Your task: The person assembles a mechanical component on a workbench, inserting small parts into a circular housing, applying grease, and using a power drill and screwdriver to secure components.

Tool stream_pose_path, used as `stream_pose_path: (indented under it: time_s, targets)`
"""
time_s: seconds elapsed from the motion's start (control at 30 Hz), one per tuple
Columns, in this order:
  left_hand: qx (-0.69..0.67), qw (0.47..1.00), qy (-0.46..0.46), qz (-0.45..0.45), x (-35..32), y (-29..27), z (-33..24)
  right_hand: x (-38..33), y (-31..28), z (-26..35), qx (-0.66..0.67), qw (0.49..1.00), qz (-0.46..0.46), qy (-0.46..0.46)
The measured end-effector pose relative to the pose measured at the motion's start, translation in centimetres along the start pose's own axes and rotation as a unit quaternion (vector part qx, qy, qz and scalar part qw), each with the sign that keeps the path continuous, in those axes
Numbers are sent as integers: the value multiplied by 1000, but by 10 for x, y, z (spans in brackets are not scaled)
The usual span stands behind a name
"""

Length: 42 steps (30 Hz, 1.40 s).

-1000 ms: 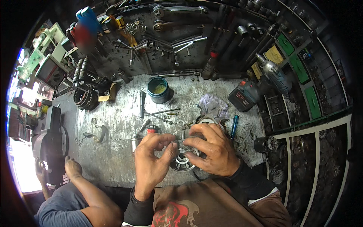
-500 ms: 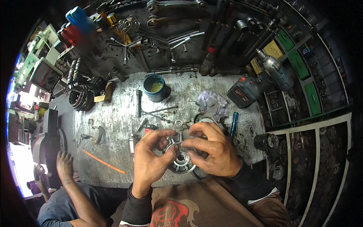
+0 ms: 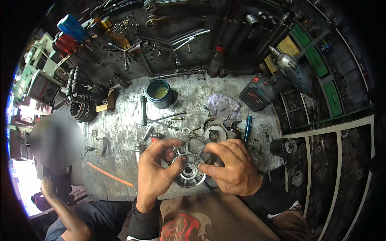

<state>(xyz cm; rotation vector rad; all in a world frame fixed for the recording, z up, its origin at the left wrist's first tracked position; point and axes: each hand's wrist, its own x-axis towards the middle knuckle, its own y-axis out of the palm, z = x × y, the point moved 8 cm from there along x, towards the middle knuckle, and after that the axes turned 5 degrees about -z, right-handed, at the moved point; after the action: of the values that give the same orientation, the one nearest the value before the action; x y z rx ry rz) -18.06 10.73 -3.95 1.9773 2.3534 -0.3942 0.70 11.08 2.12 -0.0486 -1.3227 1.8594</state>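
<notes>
Change: hands have drawn lower in the frame since a second ago, and the round metal hub [image 3: 189,170] now shows its open face between them; an orange rod [image 3: 109,174] has come into view at lower left; I judge the part is now being turned and inspected rather than fetched.
Left hand [image 3: 155,172]: fingers curled narrow, thumb and forefinger pinching the hub's left rim.
Right hand [image 3: 233,166]: half closed, fingertips pressing the hub's right edge; I can't see the palm side.
Hub: centre-bottom of frame, held just above the grey workbench [image 3: 120,128].
Nearby: blue-handled screwdriver [image 3: 247,127] right of centre; green tin [image 3: 160,92] above.
</notes>
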Motion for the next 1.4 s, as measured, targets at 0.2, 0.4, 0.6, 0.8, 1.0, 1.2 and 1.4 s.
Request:
stream_pose_path:
  time_s: [0.2,0.4,0.6,0.8,1.0,1.2,1.4]
  targets:
    - [30,1000,3,-5,1,-1,-6,2,-3,3,-9,999,-53,-10]
    - [3,1000,23,-9,2,-1,1,-16,-14,-70,179,967,-62,169]
    - [-92,995,-15,-30,18,-23,17,-18,60,-261,13,958,-98,269]
    - [-175,983,33,-31,50,-43,40,-57,128,-354,119,888,-55,440]
    - [-83,996,36,-25,65,-61,9,14,13,-279,83,921,-206,319]
    - [-47,923,366,-109,70,12,-125,76,-1,-136,287,893,-281,201]
    - [73,896,330,-288,102,-39,-111,156,-14,-20,131,962,-240,11]
